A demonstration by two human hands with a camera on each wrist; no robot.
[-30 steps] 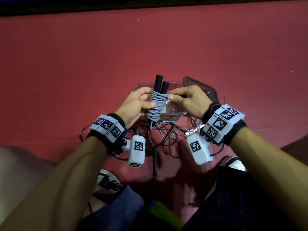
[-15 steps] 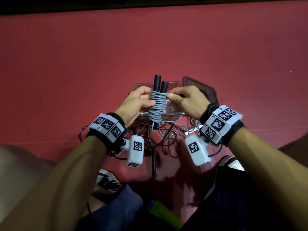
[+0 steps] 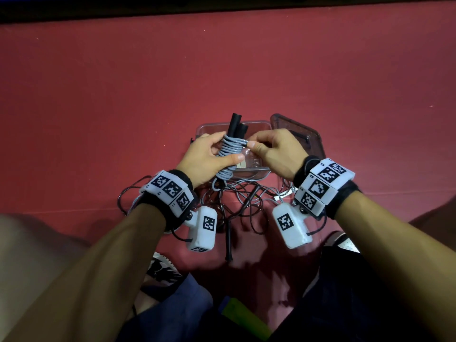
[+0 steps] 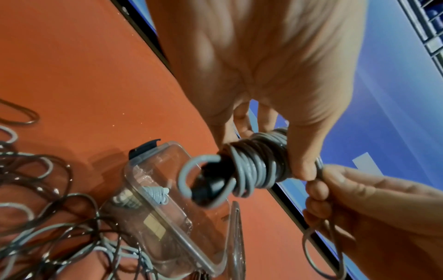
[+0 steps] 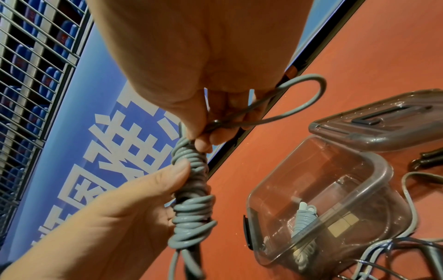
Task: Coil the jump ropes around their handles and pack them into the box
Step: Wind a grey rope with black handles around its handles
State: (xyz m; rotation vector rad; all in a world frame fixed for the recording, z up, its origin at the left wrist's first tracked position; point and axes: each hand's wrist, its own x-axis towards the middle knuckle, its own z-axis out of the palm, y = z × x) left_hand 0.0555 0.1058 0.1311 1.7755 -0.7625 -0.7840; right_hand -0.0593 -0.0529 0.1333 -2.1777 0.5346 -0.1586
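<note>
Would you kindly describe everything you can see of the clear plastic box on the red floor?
The clear plastic box is a transparent, round-cornered rectangular container standing open on the red floor, behind the hands. Its smoky lid lies beside it, handle up. A black clip shows on one end wall. Inside lies one coiled grey rope with pale handles. Loose ropes are piled against its near side.
</note>
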